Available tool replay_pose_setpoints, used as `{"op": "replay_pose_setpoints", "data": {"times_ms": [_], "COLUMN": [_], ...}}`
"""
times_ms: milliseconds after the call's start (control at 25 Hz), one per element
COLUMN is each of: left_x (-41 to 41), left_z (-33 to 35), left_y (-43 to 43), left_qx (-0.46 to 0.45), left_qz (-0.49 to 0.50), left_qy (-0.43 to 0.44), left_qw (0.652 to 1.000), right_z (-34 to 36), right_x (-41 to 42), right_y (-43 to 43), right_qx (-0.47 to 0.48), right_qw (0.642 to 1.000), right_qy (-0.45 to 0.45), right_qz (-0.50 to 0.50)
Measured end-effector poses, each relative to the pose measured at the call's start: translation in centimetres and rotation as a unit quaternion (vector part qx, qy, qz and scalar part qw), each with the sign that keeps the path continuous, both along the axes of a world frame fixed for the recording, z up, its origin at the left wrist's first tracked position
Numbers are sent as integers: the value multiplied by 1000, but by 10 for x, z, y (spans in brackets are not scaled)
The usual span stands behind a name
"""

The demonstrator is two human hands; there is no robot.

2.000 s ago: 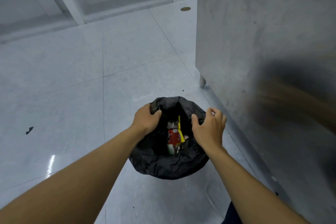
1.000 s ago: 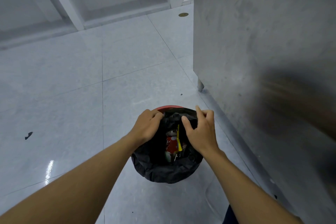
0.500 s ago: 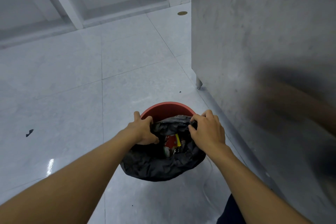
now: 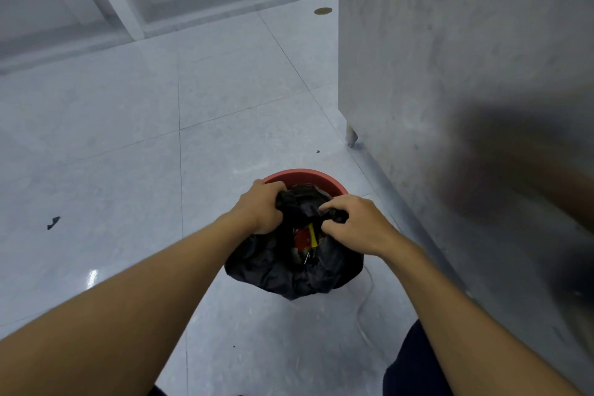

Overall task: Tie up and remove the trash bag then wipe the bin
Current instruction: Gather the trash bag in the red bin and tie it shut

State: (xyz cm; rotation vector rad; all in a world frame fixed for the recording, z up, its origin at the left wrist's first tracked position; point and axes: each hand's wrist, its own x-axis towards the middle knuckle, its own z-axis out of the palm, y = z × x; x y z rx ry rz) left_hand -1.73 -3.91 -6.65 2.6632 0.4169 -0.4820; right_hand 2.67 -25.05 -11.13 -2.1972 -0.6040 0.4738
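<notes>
**Hands gathering a trash bag's mouth**

A black trash bag (image 4: 289, 270) sat in a red bin (image 4: 305, 177), its near side draped over the rim. The left hand (image 4: 260, 210) and right hand (image 4: 356, 225) each clenched bunched film, with red and yellow litter (image 4: 305, 238) visible between them. The bag looked thin, soft and light, best gripped at its gathered mouth.

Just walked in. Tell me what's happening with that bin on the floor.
A person is leaning over a round red plastic bin on the grey tiled floor, beside a grey metal cabinet. Both bare hands grip the gathered far edge of the crumpled black plastic trash bag: the left hand on one side, the right hand on the other. The bag's mouth is not yet tied; red and yellow rubbish shows through the gap. The bag sits in the bin, its near side draped over the rim.
</notes>
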Motion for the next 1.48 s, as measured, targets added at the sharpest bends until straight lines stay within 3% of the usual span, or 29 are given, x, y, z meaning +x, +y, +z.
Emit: {"op": "replay_pose_setpoints", "data": {"times_ms": [120, 240, 320, 440, 560, 760, 1040, 1160, 1360, 1480], "left_x": [-3, -10, -16, -24, -24, -20, -21, -18, -26, -29], "left_z": [0, 4, 6, 7, 6, 4, -9, -9, -8, -7], "left_y": [2, 7, 11, 18, 22, 33, 33, 35, 40, 42], "left_qx": [-73, -97, -54, 51, 115, 56, 34, -5, -27, 12], "left_qz": [-5, -54, -133, -226, -271, -277, -277, -221, -222, -256], "left_qy": [-6, 51, 112, 179, 180, 154, 24, -46, 79, 100], "left_qw": [997, 993, 983, 956, 939, 947, 960, 974, 972, 961], "right_z": [7, 9, 9, 7, 6, 6, 3, -3, -12, -14], "right_x": [-2, -7, -7, -4, -2, 2, -4, -9, -9, -9], "right_y": [-10, -11, -12, -16, -20, -23, -11, -1, 7, 10], "right_qx": [-61, -153, -184, -171, -139, -100, -29, 4, 8, 0], "right_qw": [990, 971, 965, 970, 973, 979, 993, 998, 994, 991], "right_qy": [70, 34, 1, -9, -8, 10, -12, -51, -91, -98], "right_qz": [101, 182, 186, 170, 182, 179, 114, 43, -58, -91]}}
